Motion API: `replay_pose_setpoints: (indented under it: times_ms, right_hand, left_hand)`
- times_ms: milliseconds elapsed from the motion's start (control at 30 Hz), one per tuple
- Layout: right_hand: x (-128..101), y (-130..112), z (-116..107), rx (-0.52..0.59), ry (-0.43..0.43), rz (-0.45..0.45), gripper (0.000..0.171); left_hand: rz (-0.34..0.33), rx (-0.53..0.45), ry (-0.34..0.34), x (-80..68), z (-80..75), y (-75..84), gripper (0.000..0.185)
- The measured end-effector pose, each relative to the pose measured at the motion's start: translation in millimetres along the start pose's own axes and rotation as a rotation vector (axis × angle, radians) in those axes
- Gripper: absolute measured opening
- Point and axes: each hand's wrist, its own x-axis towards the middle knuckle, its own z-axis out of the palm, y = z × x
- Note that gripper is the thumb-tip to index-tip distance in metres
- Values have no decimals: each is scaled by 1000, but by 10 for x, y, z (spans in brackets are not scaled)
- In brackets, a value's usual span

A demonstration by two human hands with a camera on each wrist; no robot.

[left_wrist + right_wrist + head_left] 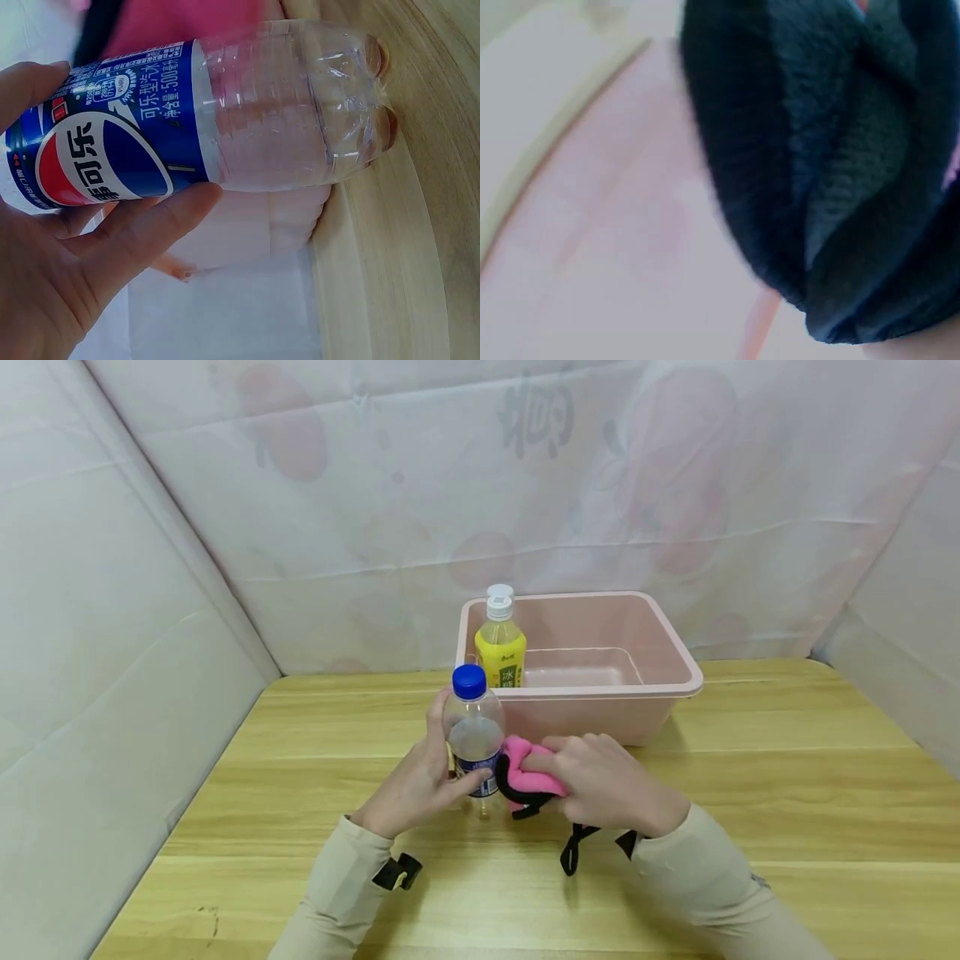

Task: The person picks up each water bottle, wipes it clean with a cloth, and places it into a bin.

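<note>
My left hand [420, 781] grips a clear plastic bottle [476, 735] with a blue cap, its fingers and thumb around the blue label. The bottle stands nearly upright in front of the basin, and its label shows a red, white and blue round logo in the left wrist view. My right hand [603, 781] holds a bunched pink cloth [536, 768] with black edging close against the bottle's right side. Up close in the right wrist view, dark folds of the cloth [840, 150] fill the right half.
Behind the hands is a pink plastic basin [600, 693] on the wooden table [480, 893]. A yellow-labelled bottle [501, 647] with a white cap stands in its left end, another white cap [500, 589] behind it. Pale printed fabric [390, 510] walls the back and sides. A black loop [570, 853] hangs by the right wrist.
</note>
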Motion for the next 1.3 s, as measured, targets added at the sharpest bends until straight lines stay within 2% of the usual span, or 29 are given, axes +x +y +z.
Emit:
replay_pose_setpoints:
  times_ms: [200, 367, 433, 567, 800, 933, 1033, 1133, 1200, 1300]
  right_hand:
    - [-1, -10, -80, -25, 286, -70, 33]
    - [32, -20, -75, 12, 522, -120, 53]
    - [36, -26, -77, 32, 566, -119, 59]
    - [32, -36, -84, 49, 570, -108, 59]
    - [23, -30, -93, 34, 539, -114, 51]
    - [13, -29, -107, 22, 476, -108, 43]
    - [7, -23, -107, 12, 370, -89, 35]
    - [4, -18, -48, -2, 220, -57, 33]
    - [3, -24, 33, 1, 96, -27, 37]
    - [16, -71, 165, 44, -138, 45, 37]
  left_hand:
    - [1, -20, -2, -5, -6, 2, 104]
    - [26, -39, -15, 1, -5, -1, 104]
    - [39, -28, -19, 10, -1, 2, 103]
    - [35, -16, -21, 16, 0, 7, 104]
    - [18, -19, -22, 7, -1, 8, 103]
    - [15, 11, -5, -3, -1, 7, 104]
    - [11, 18, 4, -11, -3, 8, 103]
    - [12, 19, 6, -16, -6, 6, 103]
    - [14, 19, 8, -16, -8, 9, 102]
    - [11, 4, 3, -13, -9, 11, 101]
